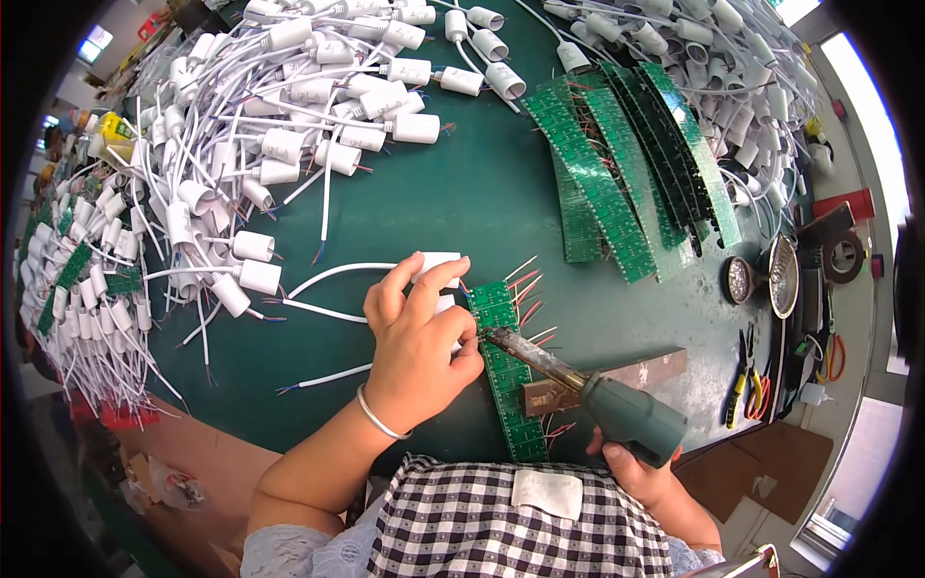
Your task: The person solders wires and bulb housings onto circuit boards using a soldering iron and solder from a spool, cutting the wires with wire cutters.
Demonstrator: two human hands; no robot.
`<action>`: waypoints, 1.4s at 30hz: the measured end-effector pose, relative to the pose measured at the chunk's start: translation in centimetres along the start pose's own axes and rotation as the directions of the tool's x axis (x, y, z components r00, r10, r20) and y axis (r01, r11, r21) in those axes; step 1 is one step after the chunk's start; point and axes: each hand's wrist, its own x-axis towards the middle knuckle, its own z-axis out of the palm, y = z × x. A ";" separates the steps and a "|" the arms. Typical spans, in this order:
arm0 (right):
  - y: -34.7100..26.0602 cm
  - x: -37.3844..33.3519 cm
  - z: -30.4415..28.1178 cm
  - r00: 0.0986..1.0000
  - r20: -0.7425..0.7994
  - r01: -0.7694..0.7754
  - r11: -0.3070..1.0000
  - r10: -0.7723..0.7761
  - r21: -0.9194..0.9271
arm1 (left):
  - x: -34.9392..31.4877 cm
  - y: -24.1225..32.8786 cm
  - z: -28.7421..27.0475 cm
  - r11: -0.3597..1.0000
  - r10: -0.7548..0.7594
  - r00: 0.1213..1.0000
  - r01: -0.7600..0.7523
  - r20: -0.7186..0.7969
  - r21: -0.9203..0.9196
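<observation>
My right hand [631,467] grips the dark green handle of a soldering iron [636,414] with a long, scorched metal barrel. Its tip meets the left edge of a narrow green circuit board strip [511,385] with red and white wires sticking out on its right. My left hand [419,342] is closed in a pinch beside that tip, apparently on a thin wire at the board's edge; the fingertips partly hide it. Under its raised fingers lie white lamp holders [440,258], mostly covered, with white cables running left. A brown bar [617,379] lies across the strip.
White lamp holders with cables [318,91] heap at the back left. Green board strips [617,164] stack at the back right, before another lamp holder pile [694,39]. Two small metal dishes [782,275], yellow-handled pliers [737,395] and black tape [844,256] sit at right.
</observation>
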 end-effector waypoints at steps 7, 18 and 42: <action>-1.0 0.3 0.5 0.988 -0.094 0.140 0.958 -0.120 0.252 | 0.0 0.1 0.0 1.000 0.006 1.000 -0.006 0.009 -0.008; 0.0 -0.1 0.3 0.965 -0.187 0.231 0.932 -0.183 0.279 | -1.6 0.8 -1.3 0.997 0.014 0.999 -0.011 -0.039 0.078; 1.3 0.2 -1.1 0.914 -0.325 0.371 0.820 -0.242 0.435 | 18.3 -6.0 -2.5 0.898 0.355 0.933 -0.323 -0.059 0.298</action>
